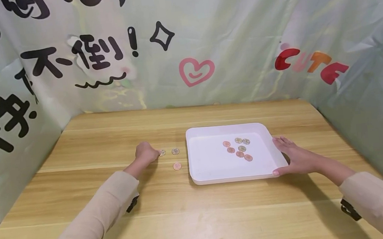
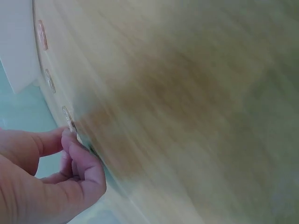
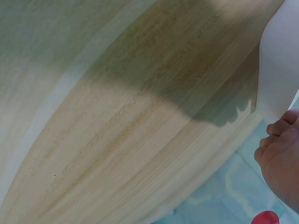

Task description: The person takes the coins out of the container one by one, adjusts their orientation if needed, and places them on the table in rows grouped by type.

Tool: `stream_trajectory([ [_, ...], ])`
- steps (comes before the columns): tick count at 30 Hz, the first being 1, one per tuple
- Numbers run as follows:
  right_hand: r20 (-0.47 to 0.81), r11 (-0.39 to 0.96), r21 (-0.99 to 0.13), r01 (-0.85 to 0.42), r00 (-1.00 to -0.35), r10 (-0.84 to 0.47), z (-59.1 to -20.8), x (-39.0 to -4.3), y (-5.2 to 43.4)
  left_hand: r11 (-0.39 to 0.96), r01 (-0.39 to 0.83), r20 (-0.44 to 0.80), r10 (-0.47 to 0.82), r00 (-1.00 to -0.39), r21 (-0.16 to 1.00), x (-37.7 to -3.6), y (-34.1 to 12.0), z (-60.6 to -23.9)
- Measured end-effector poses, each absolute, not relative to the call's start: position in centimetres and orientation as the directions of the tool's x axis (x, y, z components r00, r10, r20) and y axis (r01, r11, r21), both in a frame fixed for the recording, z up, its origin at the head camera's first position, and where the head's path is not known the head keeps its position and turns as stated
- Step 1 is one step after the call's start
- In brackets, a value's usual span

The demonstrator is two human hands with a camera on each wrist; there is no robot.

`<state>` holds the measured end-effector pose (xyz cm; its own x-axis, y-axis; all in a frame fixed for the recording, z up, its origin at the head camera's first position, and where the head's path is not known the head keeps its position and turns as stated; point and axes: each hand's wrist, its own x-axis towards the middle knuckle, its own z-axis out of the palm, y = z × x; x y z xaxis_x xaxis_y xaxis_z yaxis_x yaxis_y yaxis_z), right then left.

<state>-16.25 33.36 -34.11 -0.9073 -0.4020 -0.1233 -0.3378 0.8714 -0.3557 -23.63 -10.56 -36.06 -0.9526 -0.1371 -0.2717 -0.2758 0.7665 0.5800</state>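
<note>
Three small round metal coins (image 1: 175,151) on wooden table (image 1: 116,202) at tray's nine o'clock — left hand (image 1: 145,152) pinching the nearest coin (image 1: 162,152). Right hand (image 1: 295,156) flat, fingers straight, steadying shallow white plastic tray (image 1: 212,167). Pick-up step, probably — next: lift, carry over rim.

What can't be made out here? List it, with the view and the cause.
- Coin at the left hand: grip unclear; head view too small, left wrist view blurred.
- Tray coins' faces: too small, head view.
- Right hand: cut off by the right wrist view's edge.
</note>
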Motion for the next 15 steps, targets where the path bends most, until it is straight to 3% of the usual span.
stream_trajectory([
  [5, -0.124, 0.871, -0.357, -0.339, -0.906, -0.404, -34.0, -16.3, 33.3, 0.699, -0.242, -0.222, -0.121, -0.968, 0.673, -23.4, -10.4, -35.8],
  [15, -0.130, 0.867, -0.373, -0.331, -0.906, -0.402, -34.2, -16.2, 33.4, 0.618, 0.025, 0.025, 0.009, -1.000, 0.786, -21.9, -8.3, -35.0],
])
